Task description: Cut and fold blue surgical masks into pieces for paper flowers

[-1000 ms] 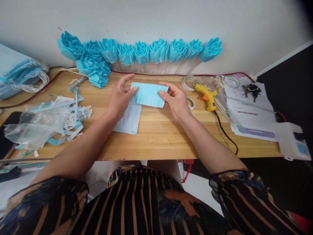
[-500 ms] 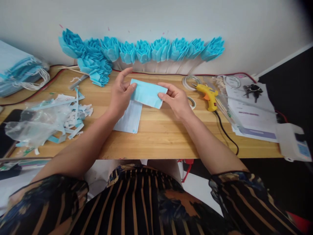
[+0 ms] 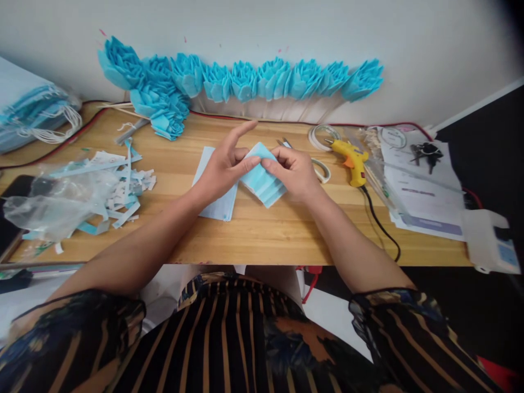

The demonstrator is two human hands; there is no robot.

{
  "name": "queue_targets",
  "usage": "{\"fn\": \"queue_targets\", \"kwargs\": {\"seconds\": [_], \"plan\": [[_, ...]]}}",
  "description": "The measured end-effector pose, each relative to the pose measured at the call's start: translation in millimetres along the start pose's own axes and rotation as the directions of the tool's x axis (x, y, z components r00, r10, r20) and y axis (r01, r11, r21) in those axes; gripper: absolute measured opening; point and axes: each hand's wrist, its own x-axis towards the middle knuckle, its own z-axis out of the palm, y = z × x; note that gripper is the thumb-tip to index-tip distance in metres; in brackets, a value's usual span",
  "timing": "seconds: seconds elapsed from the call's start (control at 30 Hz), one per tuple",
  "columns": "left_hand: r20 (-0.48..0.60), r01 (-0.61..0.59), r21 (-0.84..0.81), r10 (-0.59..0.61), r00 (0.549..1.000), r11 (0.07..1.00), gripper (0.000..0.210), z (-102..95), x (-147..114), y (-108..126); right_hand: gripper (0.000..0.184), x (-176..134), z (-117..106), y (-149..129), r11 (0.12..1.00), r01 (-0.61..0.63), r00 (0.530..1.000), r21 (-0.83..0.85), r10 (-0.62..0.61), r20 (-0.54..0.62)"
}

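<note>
The bright blue, thin pleated fabric rectangle [image 3: 266,185] is no longer stretched level between the 2 hands; it now tilts corner-up over the pale wooden tabletop [image 3: 278,240]. Whether its lower corner touches the wood, I cannot tell. The left hand [image 3: 225,166] has shifted rightward, so both thumbs meet near the piece's top. Its fingers pinch there, with the index raised clear; the right hand [image 3: 295,170] pinches just beside. More of the paler blue, flat pleated rectangle [image 3: 219,207] lying to the left is uncovered. The handling seems to have passed from spreading the piece to gathering or folding it.
</note>
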Motion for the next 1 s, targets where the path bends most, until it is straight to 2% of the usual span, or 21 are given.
{"fn": "queue_targets", "kwargs": {"seconds": [0.1, 0.2, 0.27, 0.43, 0.53, 0.63, 0.73, 0.9, 1.0], "plan": [[0.081, 0.055, -0.002, -0.055, 0.995, 0.998, 0.067, 5.1, 0.1, 3.7, 0.038, 1.2, 2.4, 0.9, 0.999, 0.006, 0.988, 0.053, 0.002, -0.155], [0.134, 0.089, 0.004, -0.089, 0.987, 0.996, 0.057, 9.1, -1.1, 3.9, 0.039, 1.4, 3.5, -0.6, 0.992, 0.010, 0.969, 0.122, 0.021, -0.247], [0.141, 0.108, 0.012, -0.108, 0.984, 0.994, 0.049, 10.1, -1.6, 2.4, 0.038, 1.4, 4.6, -0.5, 0.983, 0.024, 0.964, 0.180, 0.024, -0.264], [0.062, 0.098, 0.012, -0.099, 0.993, 0.995, 0.030, 5.9, 0.3, 1.8, 0.039, 2.7, 6.8, 4.3, 0.952, 0.050, 0.973, 0.302, 0.022, -0.229], [0.022, 0.064, 0.036, -0.065, 0.998, 0.997, 0.028, 3.6, 1.4, 5.0, 0.043, 3.1, 6.3, 5.2, 0.943, 0.034, 0.985, 0.330, 0.025, -0.171], [0.045, 0.038, 0.074, -0.041, 0.998, 0.997, 0.028, 5.4, 0.4, 7.5, 0.043, 2.7, 6.2, 4.7, 0.945, 0.021, 0.987, 0.327, 0.031, -0.155], [0.087, 0.040, 0.095, -0.048, 0.995, 0.995, 0.029, 9.5, -2.2, 8.4, 0.038, 2.2, 7.2, 6.0, 0.955, 0.002, 0.973, 0.296, 0.066, -0.219], [0.187, 0.107, 0.172, -0.139, 0.973, 0.979, 0.033, 11.6, -5.7, 9.1, 0.035, 3.7, 8.1, 12.0, 0.968, 0.026, 0.935, 0.250, 0.065, -0.348], [0.215, 0.101, 0.261, -0.160, 0.963, 0.960, 0.025, 9.3, -6.2, 9.7, 0.039, 5.1, 6.7, 14.0, 0.977, 0.020, 0.920, 0.212, 0.065, -0.387]]}}
